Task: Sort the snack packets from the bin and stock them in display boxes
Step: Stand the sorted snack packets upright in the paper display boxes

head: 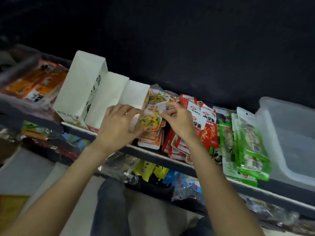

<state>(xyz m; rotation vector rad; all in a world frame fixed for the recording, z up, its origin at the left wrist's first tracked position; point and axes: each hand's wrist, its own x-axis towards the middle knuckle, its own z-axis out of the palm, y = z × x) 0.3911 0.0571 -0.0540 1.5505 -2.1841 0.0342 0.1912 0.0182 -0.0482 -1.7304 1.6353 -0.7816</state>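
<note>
Hands both at the orange snack packets (150, 126) stacked on the shelf (150, 155). Left hand (119, 123) lies flat, fingers pressed together against the stack's left edge, with a white display box (133, 94) just above its fingertips. Right hand (179, 120) pinches the top corner of one orange packet; red packets (207, 132) and green packets (247, 150) lie further to its right. Step, as judged: squaring the orange stack. Next move probably calls for lifting it together into the box.

Left grip (119, 123) curled, closed; right grip (177, 120) pinching, forearms extended.
</note>
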